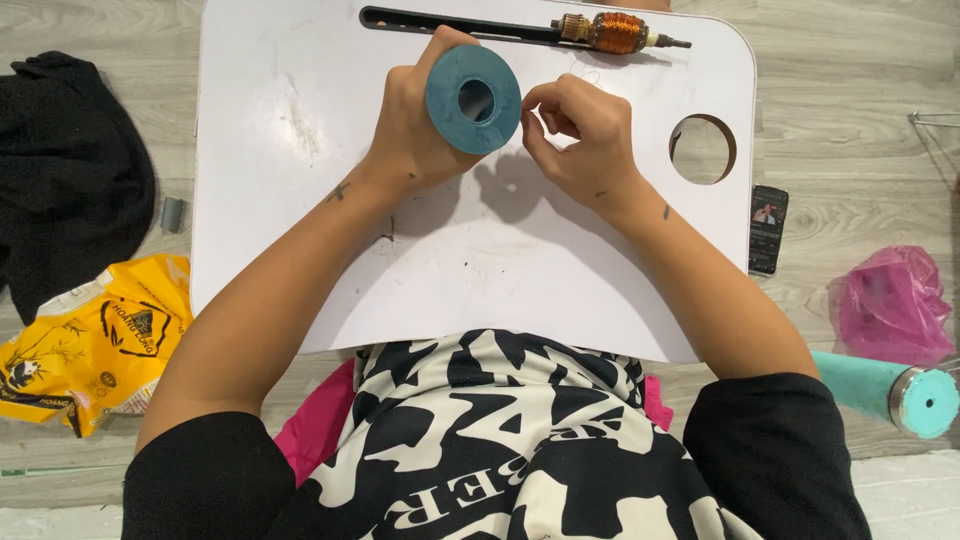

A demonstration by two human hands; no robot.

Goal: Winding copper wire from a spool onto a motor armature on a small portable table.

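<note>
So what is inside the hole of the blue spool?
Through the hole of the blue spool only a dark, shaded gap shows; nothing sits in it. The left hand grips the spool from behind, so its far side and the table under it are covered.

A home floor used as a small workspace.
A white plastic lap bench [300, 200] sits on grey wood-look flooring [860, 80], amid black clothing [70, 170], a yellow plastic bag [90, 345] and a black phone [768, 228].

Black short sleeves on both arms, bare forearms below. The shirt front [500, 440] is a busy black-and-white print. Left forearm [290, 290] carries a small dark cross mark by the wrist; right wrist [650, 205] shows tiny dark marks.
</note>
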